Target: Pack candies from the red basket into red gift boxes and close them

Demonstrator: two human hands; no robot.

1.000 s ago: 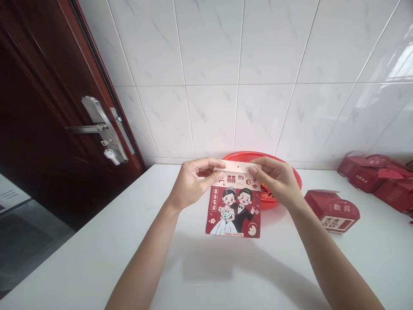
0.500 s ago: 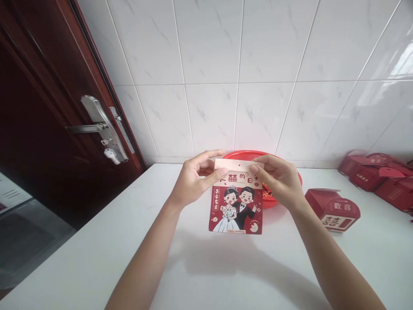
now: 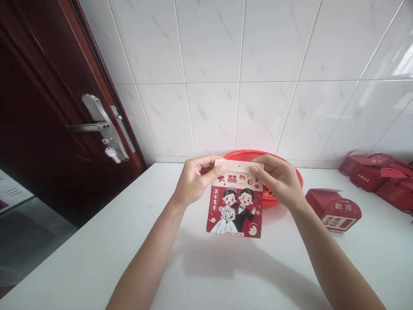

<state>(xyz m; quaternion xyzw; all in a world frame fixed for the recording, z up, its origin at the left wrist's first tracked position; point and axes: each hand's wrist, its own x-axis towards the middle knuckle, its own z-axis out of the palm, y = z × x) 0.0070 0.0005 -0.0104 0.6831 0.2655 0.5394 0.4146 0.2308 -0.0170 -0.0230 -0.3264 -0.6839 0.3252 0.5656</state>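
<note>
The left hand (image 3: 197, 178) and right hand (image 3: 280, 175) pinch the top corners of a red card packet (image 3: 236, 211) printed "大囍的日子" above the white table (image 3: 129, 258), near side of the red basket (image 3: 298, 176).

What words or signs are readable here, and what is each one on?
"大囍的日子": top of the card
"吾家有喜", probably: card's side strip
"歡喜": near box's rounded flap
"囍": near box's pale label
Too small or blurred: card's bottom line, marks on the piled boxes, far-left panel
</note>
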